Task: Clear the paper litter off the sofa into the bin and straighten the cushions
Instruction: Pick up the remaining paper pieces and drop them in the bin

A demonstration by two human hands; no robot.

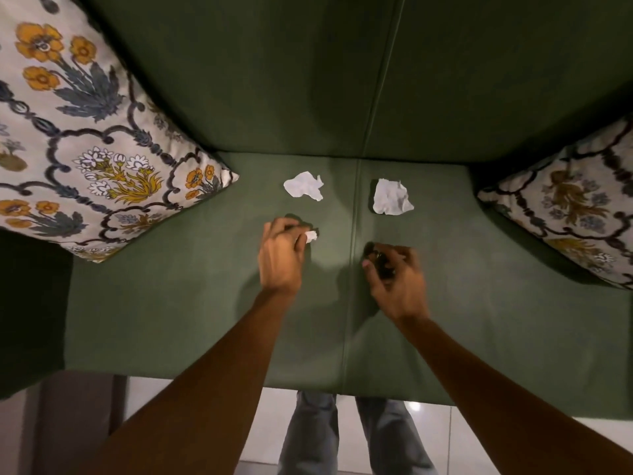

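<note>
Your left hand (281,257) is curled, fingertips pinched on a small white paper scrap (311,235) low over the sofa seat (171,303). Your right hand (397,279) is curled too, fingers bent around something dark (378,260); you cannot tell what it is.

At 12 o'clock from your left hand, one crumpled paper (304,185) lies on the seat, apart from your fingers. At 12 o'clock from your right hand lies a second ball (391,197), just across the seam (352,217) that runs between your hands.

At 9 o'clock a floral cushion (78,132) leans tilted in the corner, one tip near the first paper. At 3 o'clock a second cushion (575,207) slumps in the other corner. At 6 o'clock your legs (352,437) stand on pale floor (267,423).
</note>
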